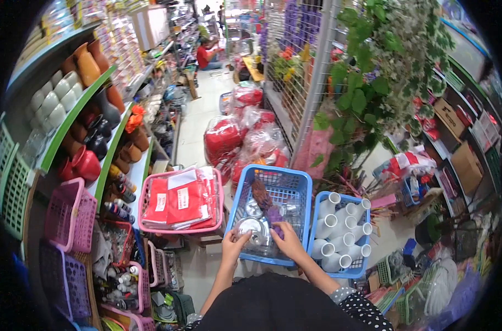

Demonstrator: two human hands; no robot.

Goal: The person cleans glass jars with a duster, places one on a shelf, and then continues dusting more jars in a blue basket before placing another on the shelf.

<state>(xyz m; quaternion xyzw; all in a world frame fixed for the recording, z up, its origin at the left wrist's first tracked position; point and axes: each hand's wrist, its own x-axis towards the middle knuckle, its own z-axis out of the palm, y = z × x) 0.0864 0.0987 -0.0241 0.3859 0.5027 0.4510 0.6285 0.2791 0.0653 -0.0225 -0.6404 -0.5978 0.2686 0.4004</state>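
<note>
Standing nearby, I see the left hand [236,243] pinching the left edge of a round, shiny silver object [253,228] over the near part of a rectangular blue plastic basket [288,182]; the right hand [288,243] curls at the object's right side, its grip unclear. Keep both sides supported and the object level.

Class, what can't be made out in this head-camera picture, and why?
Head view, all:
Left hand, right hand: any grip beneath silver item, hidden by hands.
Central blue basket's floor: partly hidden by contents.
White label lettering on red packets: too small.
Distant person's hands: too small.
</note>
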